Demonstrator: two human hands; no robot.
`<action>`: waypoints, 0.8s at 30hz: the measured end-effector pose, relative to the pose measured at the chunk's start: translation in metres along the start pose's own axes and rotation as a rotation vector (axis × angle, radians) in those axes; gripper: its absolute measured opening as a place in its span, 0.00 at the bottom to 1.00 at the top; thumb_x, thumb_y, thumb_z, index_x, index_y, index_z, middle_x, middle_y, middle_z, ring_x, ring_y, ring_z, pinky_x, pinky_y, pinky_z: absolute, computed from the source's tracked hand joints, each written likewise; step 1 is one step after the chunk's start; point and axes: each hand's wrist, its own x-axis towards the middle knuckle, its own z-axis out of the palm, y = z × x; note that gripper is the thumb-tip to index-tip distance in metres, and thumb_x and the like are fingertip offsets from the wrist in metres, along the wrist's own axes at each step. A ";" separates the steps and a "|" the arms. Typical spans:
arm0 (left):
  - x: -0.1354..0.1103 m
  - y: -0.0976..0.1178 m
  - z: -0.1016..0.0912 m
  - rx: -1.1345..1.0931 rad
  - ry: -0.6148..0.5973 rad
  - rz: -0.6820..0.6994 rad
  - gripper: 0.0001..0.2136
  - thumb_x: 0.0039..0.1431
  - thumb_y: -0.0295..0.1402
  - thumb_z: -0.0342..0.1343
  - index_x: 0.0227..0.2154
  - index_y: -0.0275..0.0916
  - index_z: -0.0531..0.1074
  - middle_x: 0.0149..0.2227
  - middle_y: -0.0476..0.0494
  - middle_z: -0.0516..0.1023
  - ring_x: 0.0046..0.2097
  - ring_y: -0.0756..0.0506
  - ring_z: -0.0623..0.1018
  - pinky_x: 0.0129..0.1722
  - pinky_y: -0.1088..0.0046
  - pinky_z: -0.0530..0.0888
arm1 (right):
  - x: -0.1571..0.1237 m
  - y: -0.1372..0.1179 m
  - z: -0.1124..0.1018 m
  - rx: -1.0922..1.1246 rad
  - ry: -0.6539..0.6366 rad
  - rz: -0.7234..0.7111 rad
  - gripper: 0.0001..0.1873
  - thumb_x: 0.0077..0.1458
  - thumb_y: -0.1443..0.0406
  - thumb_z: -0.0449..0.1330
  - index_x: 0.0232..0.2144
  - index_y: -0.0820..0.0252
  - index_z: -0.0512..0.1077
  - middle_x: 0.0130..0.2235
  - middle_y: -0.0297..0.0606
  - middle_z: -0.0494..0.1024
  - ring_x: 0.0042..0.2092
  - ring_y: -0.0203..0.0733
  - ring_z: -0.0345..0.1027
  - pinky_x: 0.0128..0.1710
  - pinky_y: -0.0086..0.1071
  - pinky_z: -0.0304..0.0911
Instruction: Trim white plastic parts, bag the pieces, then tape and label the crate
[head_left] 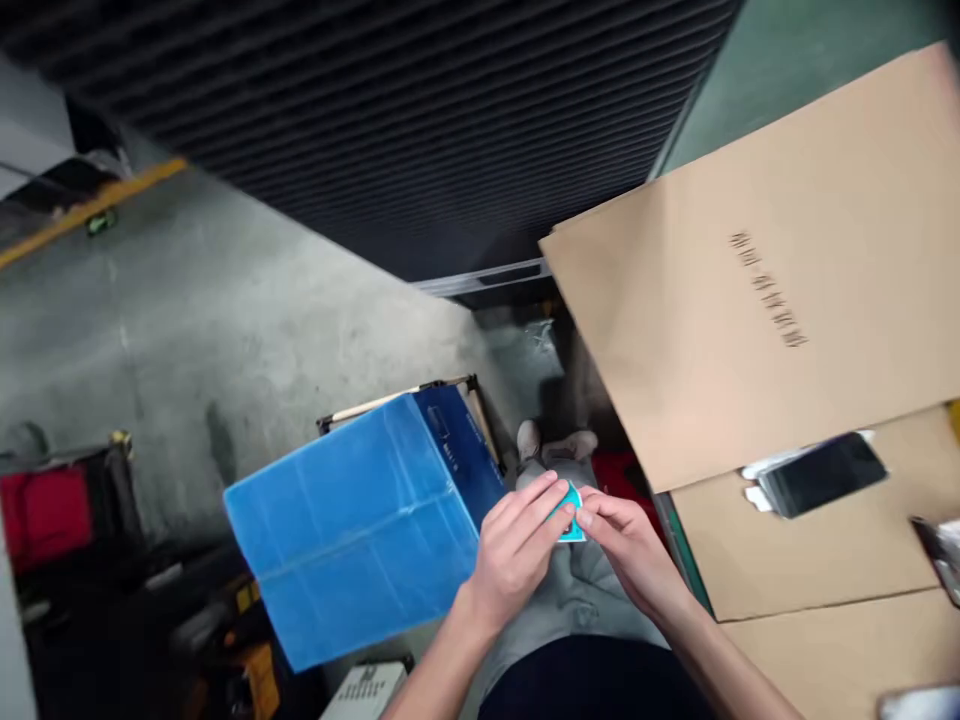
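Note:
A small teal and white packet (pixel 571 528) is pinched between both hands, in front of my lap. My left hand (pixel 517 545) grips its left side, the fingers lying across it and covering much of it. The thumb and fingertips of my right hand (pixel 626 540) close on its right edge. What kind of packet or label it is cannot be made out. Just left of my left hand stands a blue box (pixel 352 530) with a dark blue side.
A large cardboard sheet (pixel 750 280) lies to the right, with a dark phone-like slab (pixel 829 475) on the cardboard below it. Ahead rises a black ribbed panel (pixel 420 130). Dark clutter and a red item (pixel 46 515) occupy the lower left.

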 end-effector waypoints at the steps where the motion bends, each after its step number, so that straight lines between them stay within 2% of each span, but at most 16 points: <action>1: -0.022 -0.007 -0.009 0.009 -0.012 -0.033 0.22 0.62 0.21 0.56 0.58 0.43 0.69 0.51 0.38 0.81 0.58 0.40 0.77 0.45 0.60 0.81 | 0.000 0.012 0.010 -0.051 -0.037 0.064 0.18 0.59 0.53 0.61 0.24 0.59 0.75 0.32 0.36 0.73 0.37 0.40 0.65 0.41 0.34 0.63; 4: -0.086 -0.023 -0.030 0.074 -0.016 -0.182 0.21 0.62 0.20 0.54 0.56 0.42 0.71 0.51 0.38 0.81 0.57 0.42 0.78 0.51 0.62 0.79 | 0.000 0.049 0.028 -0.209 -0.079 0.206 0.20 0.59 0.49 0.58 0.30 0.59 0.78 0.35 0.38 0.78 0.39 0.42 0.68 0.43 0.34 0.63; 7: -0.147 -0.025 -0.036 0.156 0.084 -0.476 0.20 0.64 0.19 0.51 0.56 0.42 0.72 0.57 0.37 0.77 0.59 0.44 0.76 0.57 0.63 0.75 | 0.006 0.082 0.022 -0.398 -0.104 0.272 0.20 0.57 0.49 0.59 0.32 0.59 0.79 0.35 0.38 0.79 0.39 0.42 0.69 0.42 0.33 0.62; 11: -0.225 -0.006 -0.030 0.206 0.323 -0.888 0.16 0.67 0.25 0.49 0.52 0.42 0.75 0.55 0.41 0.78 0.56 0.45 0.78 0.59 0.65 0.73 | 0.022 0.118 -0.007 -0.649 -0.145 0.290 0.21 0.56 0.49 0.60 0.30 0.60 0.78 0.32 0.38 0.78 0.36 0.41 0.68 0.39 0.33 0.61; 14: -0.282 0.013 -0.026 0.201 0.451 -1.223 0.14 0.67 0.33 0.49 0.51 0.42 0.75 0.50 0.42 0.82 0.51 0.44 0.81 0.53 0.67 0.76 | 0.034 0.135 -0.021 -0.771 -0.202 0.294 0.21 0.55 0.49 0.60 0.28 0.61 0.76 0.30 0.38 0.77 0.34 0.41 0.67 0.38 0.33 0.61; 16: -0.319 0.022 -0.025 0.164 0.522 -1.469 0.16 0.64 0.39 0.51 0.50 0.40 0.74 0.48 0.42 0.83 0.48 0.43 0.82 0.49 0.68 0.77 | 0.041 0.141 -0.023 -0.834 -0.230 0.286 0.21 0.55 0.49 0.60 0.28 0.61 0.76 0.29 0.38 0.77 0.33 0.40 0.67 0.37 0.33 0.61; 18: -0.354 0.030 -0.025 0.147 0.576 -1.671 0.17 0.59 0.44 0.53 0.44 0.38 0.74 0.42 0.40 0.84 0.43 0.41 0.83 0.44 0.67 0.78 | 0.048 0.144 -0.020 -0.889 -0.245 0.265 0.22 0.55 0.48 0.59 0.29 0.62 0.77 0.30 0.39 0.78 0.33 0.41 0.67 0.37 0.34 0.62; 20: -0.385 0.038 -0.025 0.172 0.621 -1.801 0.18 0.53 0.47 0.53 0.38 0.38 0.75 0.35 0.40 0.84 0.36 0.39 0.83 0.39 0.66 0.78 | 0.056 0.146 -0.010 -0.932 -0.255 0.236 0.23 0.56 0.47 0.58 0.31 0.62 0.77 0.33 0.41 0.80 0.35 0.42 0.69 0.39 0.35 0.63; 24: -0.441 0.057 -0.028 0.172 0.687 -1.908 0.20 0.49 0.49 0.52 0.35 0.38 0.78 0.30 0.42 0.83 0.32 0.40 0.81 0.34 0.67 0.75 | 0.072 0.150 0.028 -1.010 -0.271 0.155 0.24 0.56 0.47 0.58 0.33 0.62 0.78 0.36 0.43 0.81 0.38 0.44 0.71 0.43 0.37 0.65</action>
